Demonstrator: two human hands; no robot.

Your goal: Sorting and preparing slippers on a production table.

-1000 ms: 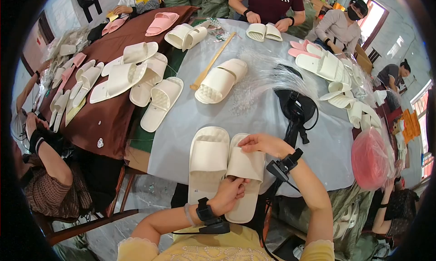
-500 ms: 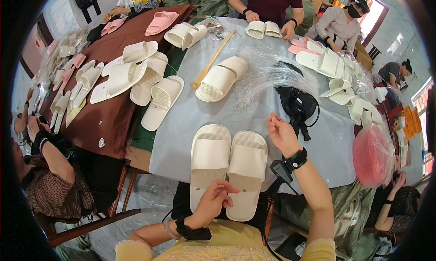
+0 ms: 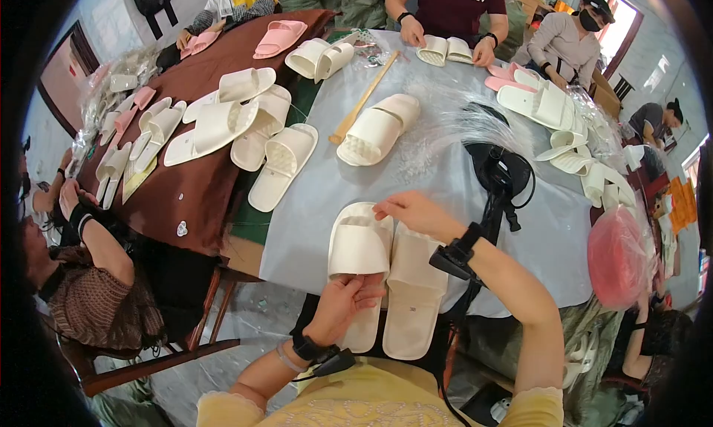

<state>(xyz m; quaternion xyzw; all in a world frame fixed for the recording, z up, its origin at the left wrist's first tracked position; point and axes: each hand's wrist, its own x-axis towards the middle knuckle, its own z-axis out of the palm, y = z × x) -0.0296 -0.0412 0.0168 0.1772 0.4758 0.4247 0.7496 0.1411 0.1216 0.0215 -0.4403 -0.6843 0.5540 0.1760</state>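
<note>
Two cream slippers lie side by side at the table's near edge, heels toward me. My left hand [image 3: 343, 308] grips the left slipper [image 3: 359, 249] at the rear edge of its strap, some fingertips hidden under the strap. Over the toe end, my right hand [image 3: 416, 212] has thumb and forefinger pinched together at the left slipper's front edge. Whatever the pinch holds, if anything, is too small to make out. My right wrist and forearm pass over the toe of the right slipper [image 3: 412, 301]. Both wrists wear black straps with small devices.
Beyond lie another cream slipper pair [image 3: 377, 130], a wooden stick [image 3: 364, 96], clear plastic film [image 3: 460, 134] and a black strapped device [image 3: 496, 171]. More slippers lie on the brown cloth [image 3: 156, 204] at left. A pink plastic-wrapped bundle [image 3: 616, 256] stands right. Several people sit around.
My right hand has moved left and down from beside the slippers to the left slipper's toe. My left hand has moved up to its strap. The whole view has shifted slightly.
</note>
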